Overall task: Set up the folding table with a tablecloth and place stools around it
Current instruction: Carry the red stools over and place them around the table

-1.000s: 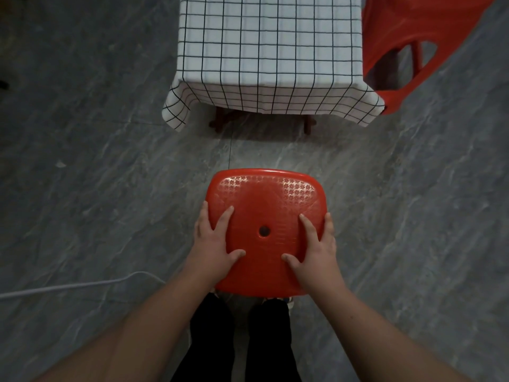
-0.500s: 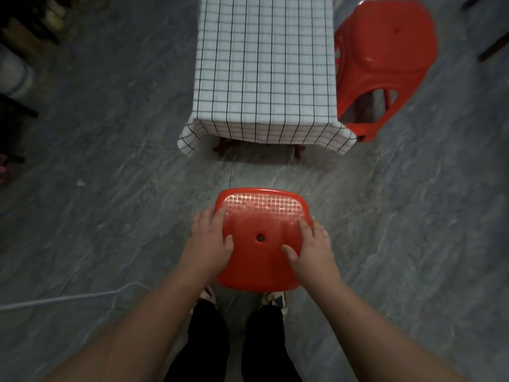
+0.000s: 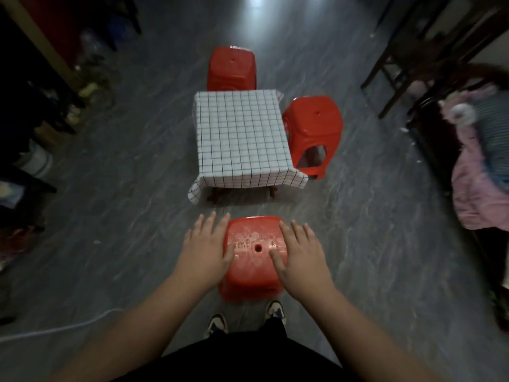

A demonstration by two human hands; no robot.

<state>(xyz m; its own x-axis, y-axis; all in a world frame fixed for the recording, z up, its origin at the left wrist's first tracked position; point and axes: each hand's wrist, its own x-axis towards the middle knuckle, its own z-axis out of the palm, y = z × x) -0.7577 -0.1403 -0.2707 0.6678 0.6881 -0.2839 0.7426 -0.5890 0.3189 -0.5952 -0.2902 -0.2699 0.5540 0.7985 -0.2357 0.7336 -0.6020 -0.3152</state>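
a red stool (image 3: 254, 260) stands on the grey floor (image 3: 124, 216) between the two hands, just in front of the person's shoes (image 3: 217, 325). the left hand (image 3: 205, 250) lies flat over the stool's left edge, fingers straight and spread, thumb resting on the seat near its centre hole. the right hand (image 3: 301, 250) mirrors it on the right edge, fingers straight, thumb on the seat. both hands are released, gripping nothing; whether the palms press the seat or float just above it i cannot tell.

just beyond the fingertips stands the desk (image 3: 271, 192), draped in a white tablecloth (image 3: 241, 139) with a dark grid, its corners hanging down. a second red stool (image 3: 312, 135) sits just beside the desk's right side, beyond the right hand. a third red stool (image 3: 232, 68) stands at the desk's far end.

a white cable (image 3: 55, 330) runs over the floor left of the left arm. far to the right of the right hand, pink clothes (image 3: 479, 188) lie heaped on dark furniture.
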